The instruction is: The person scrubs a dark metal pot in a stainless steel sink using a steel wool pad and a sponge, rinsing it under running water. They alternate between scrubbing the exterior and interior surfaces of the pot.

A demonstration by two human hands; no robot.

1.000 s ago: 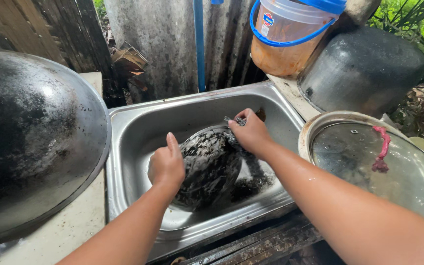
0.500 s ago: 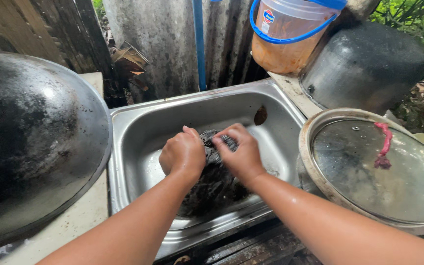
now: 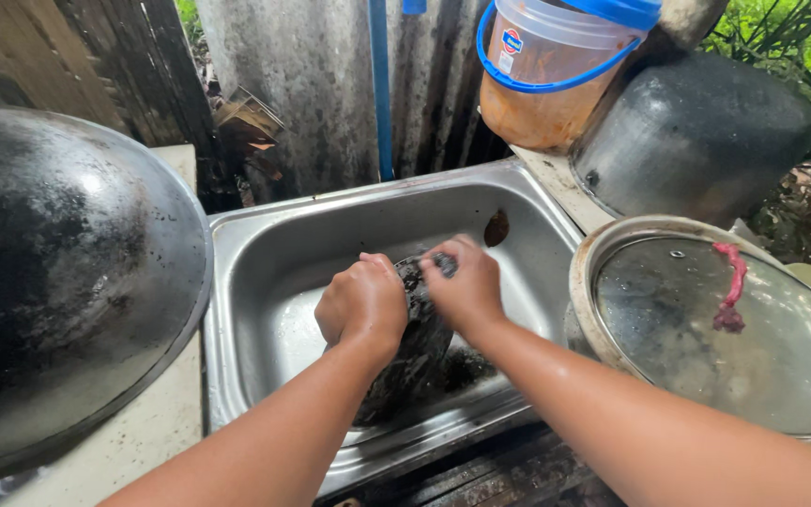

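Outdoor steel sink [image 3: 265,272], corrugated wall behind. Gripping blackened pot [image 3: 415,361] (standing tilted in basin) with left hand [image 3: 363,305]; right hand [image 3: 466,286] pressing scrubber [image 3: 443,266] against it, fingers closed.

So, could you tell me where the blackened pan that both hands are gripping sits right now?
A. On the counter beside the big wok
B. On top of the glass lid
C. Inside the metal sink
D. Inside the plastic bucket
C: the left hand and right hand grip the blackened pan down inside the metal sink, apart from the wok, the glass lid and the bucket.
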